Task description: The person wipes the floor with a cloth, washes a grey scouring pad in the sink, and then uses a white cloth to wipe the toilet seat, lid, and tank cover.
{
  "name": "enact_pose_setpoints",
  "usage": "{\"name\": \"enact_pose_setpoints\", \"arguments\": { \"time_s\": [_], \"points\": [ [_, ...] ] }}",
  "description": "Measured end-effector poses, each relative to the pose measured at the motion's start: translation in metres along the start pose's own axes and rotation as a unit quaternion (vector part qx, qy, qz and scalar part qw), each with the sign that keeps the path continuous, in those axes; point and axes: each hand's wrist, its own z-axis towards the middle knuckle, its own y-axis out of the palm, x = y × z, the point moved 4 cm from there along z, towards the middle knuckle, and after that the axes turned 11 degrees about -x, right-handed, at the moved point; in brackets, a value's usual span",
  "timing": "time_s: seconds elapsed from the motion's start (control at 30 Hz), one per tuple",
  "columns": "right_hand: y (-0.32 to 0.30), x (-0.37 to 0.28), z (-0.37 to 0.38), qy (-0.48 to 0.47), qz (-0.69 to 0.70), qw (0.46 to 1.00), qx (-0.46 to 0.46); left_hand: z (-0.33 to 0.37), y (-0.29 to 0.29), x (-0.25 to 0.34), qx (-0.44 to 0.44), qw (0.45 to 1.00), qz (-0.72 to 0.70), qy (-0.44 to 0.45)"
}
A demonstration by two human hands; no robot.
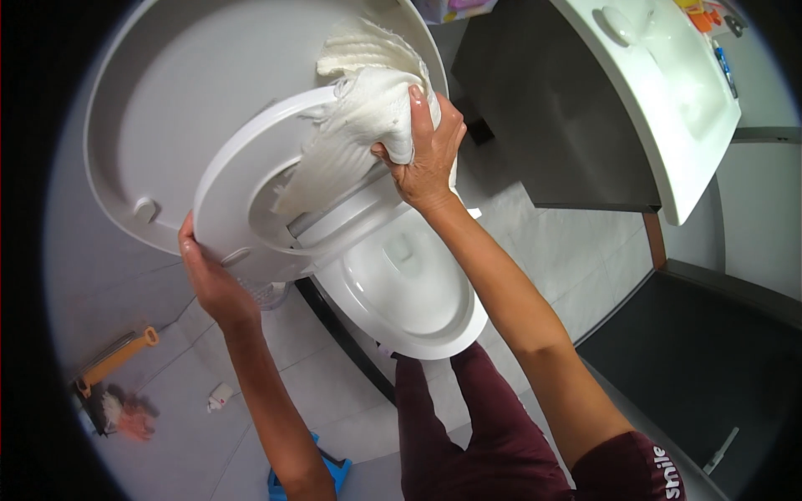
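Note:
A white toilet seat (219, 188) is tilted up between the raised lid (209, 58) and the white bowl (426, 334). My left hand (215, 280) is closed on the seat's left edge, its fingertips partly hidden behind the rim. On the seat's upper right part, my right hand (426, 163) grips a white, frayed cloth (372, 108) and presses it against the ring. Part of the cloth spreads over the lid, and another part hangs through the seat's opening. The thumb and some fingers of my right hand show against the cloth.
To the right stands a dark vanity cabinet (551, 100) under a white washbasin (681, 83). A dark panel with a handle (702, 359) lies at lower right. Yellow-handled tool (121, 359) hangs at left, and a blue plastic thing (334, 469) sits near my left forearm.

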Motion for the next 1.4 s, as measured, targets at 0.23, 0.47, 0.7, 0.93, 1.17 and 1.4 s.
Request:
{"name": "enact_pose_setpoints", "arguments": {
  "time_s": [0.23, 0.47, 0.7, 0.93, 1.17, 1.4],
  "points": [
    [0.047, 0.058, -0.109, 0.29, 0.153, 0.945, 0.001, -0.003, -0.005, -0.005, 0.042, 0.999, 0.005, 0.017],
    [0.095, 0.103, -0.213, 0.448, 0.211, 0.861, -0.118, -0.008, -0.006, -0.006, 0.111, 0.992, 0.046, 0.035],
    [0.12, 0.088, -0.213, 0.554, 0.368, 0.745, 0.037, -0.022, -0.013, -0.004, 0.106, 0.992, 0.018, 0.067],
    [0.181, 0.012, -0.258, 0.644, 0.501, 0.577, -0.029, -0.032, -0.005, -0.006, 0.081, 0.994, 0.009, 0.07],
    [0.181, -0.113, -0.273, 0.503, 0.527, 0.644, -0.234, -0.028, -0.007, 0.0, 0.05, 0.995, 0.033, 0.084],
    [0.111, -0.055, -0.301, 0.549, 0.558, 0.563, -0.266, -0.017, -0.012, -0.003, 0.0, 0.998, -0.002, 0.055]
  ]
}}
